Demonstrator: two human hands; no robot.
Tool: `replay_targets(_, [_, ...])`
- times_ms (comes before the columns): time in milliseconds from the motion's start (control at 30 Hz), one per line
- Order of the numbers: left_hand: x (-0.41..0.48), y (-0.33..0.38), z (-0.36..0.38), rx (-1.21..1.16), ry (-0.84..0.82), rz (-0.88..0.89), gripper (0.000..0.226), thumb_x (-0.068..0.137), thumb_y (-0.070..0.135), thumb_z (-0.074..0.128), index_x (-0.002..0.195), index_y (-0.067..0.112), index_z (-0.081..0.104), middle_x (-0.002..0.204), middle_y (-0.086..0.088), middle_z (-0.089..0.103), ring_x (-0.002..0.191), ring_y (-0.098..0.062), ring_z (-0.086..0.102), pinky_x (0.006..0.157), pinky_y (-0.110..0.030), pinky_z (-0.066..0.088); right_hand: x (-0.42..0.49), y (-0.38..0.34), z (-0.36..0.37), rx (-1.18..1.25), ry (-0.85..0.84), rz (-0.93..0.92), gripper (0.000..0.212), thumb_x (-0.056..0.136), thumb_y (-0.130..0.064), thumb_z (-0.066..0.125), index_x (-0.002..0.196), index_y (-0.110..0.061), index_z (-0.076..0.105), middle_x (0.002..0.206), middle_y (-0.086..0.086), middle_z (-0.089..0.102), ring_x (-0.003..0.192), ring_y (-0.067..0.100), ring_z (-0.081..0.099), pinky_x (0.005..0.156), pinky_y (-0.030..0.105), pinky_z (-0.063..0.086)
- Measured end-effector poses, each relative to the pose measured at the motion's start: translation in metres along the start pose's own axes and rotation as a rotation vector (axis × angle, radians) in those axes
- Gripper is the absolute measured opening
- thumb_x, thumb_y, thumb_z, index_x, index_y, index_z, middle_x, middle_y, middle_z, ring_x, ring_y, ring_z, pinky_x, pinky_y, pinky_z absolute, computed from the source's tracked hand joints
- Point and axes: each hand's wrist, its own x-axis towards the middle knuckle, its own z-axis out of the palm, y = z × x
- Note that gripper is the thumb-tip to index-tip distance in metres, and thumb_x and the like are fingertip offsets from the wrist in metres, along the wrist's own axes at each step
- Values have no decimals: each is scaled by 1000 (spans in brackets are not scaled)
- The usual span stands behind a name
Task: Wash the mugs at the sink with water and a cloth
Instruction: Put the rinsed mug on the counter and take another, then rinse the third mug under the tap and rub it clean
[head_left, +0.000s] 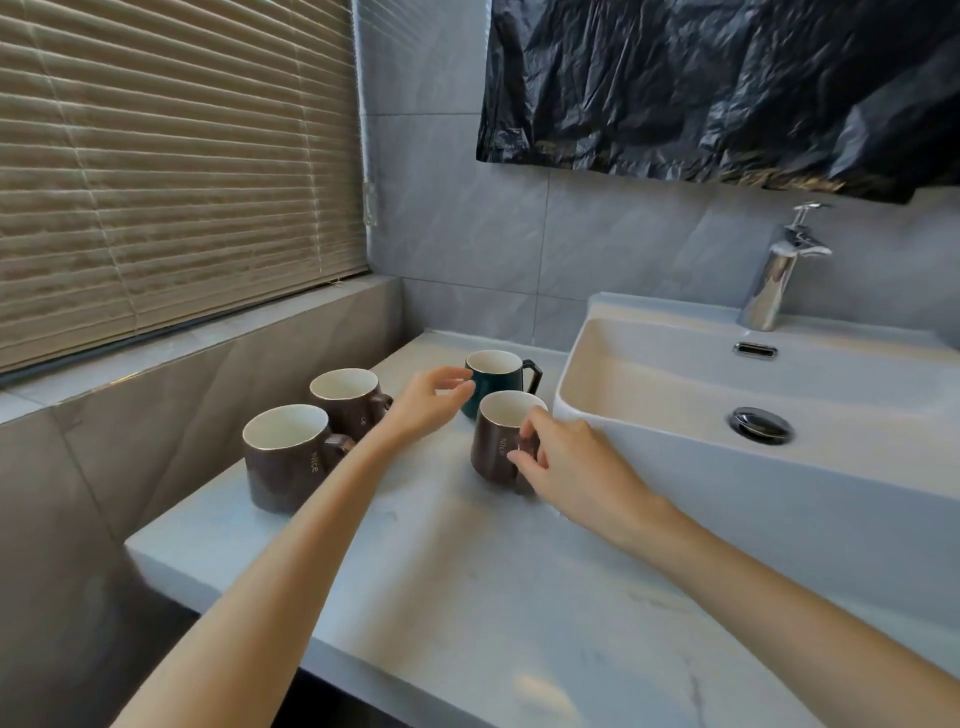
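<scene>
Counter (467, 597) beside sink (779, 499): brown mug (493, 441) upright, mouth up, right hand (576, 462) curled round its near-side handle; left hand (426, 405), fingers loose, at upright teal mug (501, 383), handle toward sink.

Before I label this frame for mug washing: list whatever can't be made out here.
All head view.
Handle of the brown ceramic mug nearest the sink: covered by the right hand gripping it.
Left hand contact with the dark green ceramic mug: too close to tell.
White rectangular sink basin: right end cut by frame edge.
Cloth: not in view.
</scene>
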Motion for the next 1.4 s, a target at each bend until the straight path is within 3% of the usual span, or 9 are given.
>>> replay_targets(133, [-7,1,26,-137,-139,-100,31,100,32,46,129,25,54,117,2,58,102,-8,49,78,-21,44,-5,3,8,7,26,-18,26,93,-31,56,107,-15,42,95,7,61,81,31,59,69,39,49])
replay_targets(300, [-7,-5,31,-254,-146,-178,34,98,20,42,126,27,60,89,0,56,77,-9,50,89,-33,49,-4,0,18,18,30,10,27,94,-22,53,111,-11,35,96,12,62,80,35,62,66,44,52])
replay_targets(367, [-7,-6,27,-239,-127,-187,35,95,15,43,123,27,61,92,-1,58,81,-11,51,91,-37,50,-3,-1,19,125,19,50,24,92,-18,54,106,-12,34,94,11,60,73,33,65,62,45,54])
replay_targets(533, [-15,-16,15,-249,-101,-168,43,92,7,43,129,22,57,118,-6,63,102,-18,58,74,-29,56,0,-4,26,448,-51,148,21,90,-8,55,101,-10,37,89,8,56,67,21,68,45,35,57])
replay_targets(767, [-26,-27,9,-334,-40,-178,45,90,-1,47,131,16,58,120,-11,61,102,-23,60,74,-31,60,9,-10,31,610,-203,219,4,98,-10,44,102,-10,46,78,3,52,67,23,63,66,39,60])
replay_targets(967, [-24,-22,1,-385,-6,-244,32,94,8,51,122,11,64,103,-11,66,86,-21,65,73,-33,61,22,-23,15,593,-160,183,26,103,-15,37,127,-10,45,86,-13,40,79,22,53,47,13,48])
replay_targets(1100, [-19,7,-17,-464,132,-186,24,94,11,49,111,14,66,93,-6,65,76,-20,64,74,-37,59,39,-31,-15,655,-113,126,21,102,-21,40,117,-11,50,97,-3,48,72,15,58,72,37,59])
replay_targets(1267, [-4,71,-32,-470,225,-98,22,95,27,52,109,17,66,109,-5,66,92,-25,68,72,-36,59,58,-19,-77,924,-3,137,25,102,-27,43,80,-16,49,80,-2,44,73,8,48,67,29,58])
replay_targets(1400, [8,117,-12,-466,138,-55,31,97,33,44,112,15,64,113,-1,67,96,-26,67,82,-38,57,61,18,-121,948,41,126,29,102,-20,45,73,-15,46,80,1,40,67,9,47,82,35,58])
